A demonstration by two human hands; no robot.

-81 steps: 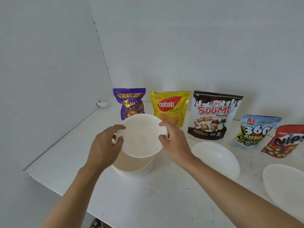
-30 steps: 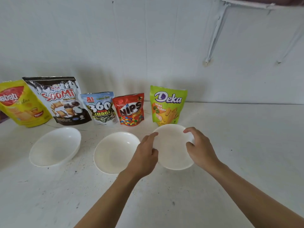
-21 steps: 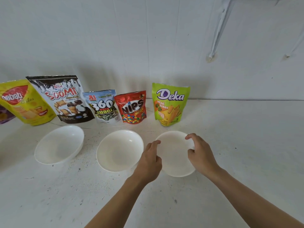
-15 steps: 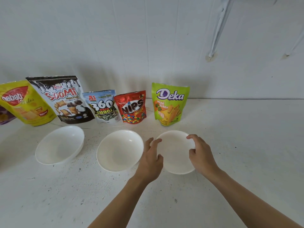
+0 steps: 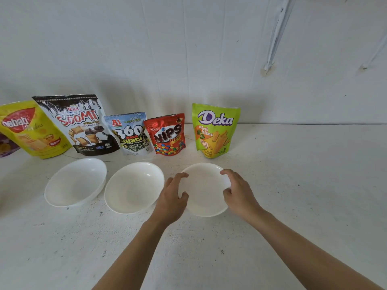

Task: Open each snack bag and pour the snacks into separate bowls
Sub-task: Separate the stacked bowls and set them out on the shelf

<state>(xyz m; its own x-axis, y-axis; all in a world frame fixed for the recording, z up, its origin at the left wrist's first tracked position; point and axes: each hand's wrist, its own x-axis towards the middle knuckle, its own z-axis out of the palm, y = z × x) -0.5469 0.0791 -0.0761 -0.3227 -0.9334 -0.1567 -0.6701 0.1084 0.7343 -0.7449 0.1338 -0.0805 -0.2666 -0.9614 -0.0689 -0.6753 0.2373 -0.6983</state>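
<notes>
counter: white speckled counter (image 5: 303,195), all items carried on it.
pouches: colourful foil snack pouches (image 5: 129,132) stood upright along the wall; green Deka foil pouch (image 5: 215,130) at the right end.
bowls: rightmost white round bowl (image 5: 206,197) rested on the counter, near the Deka pouch; middle white bowl (image 5: 134,187) and left white bowl (image 5: 75,183) lined up beside it.
left grip (image 5: 171,197): clamped on the rightmost bowl's left rim.
right grip (image 5: 240,193): clamped on its right rim.
</notes>
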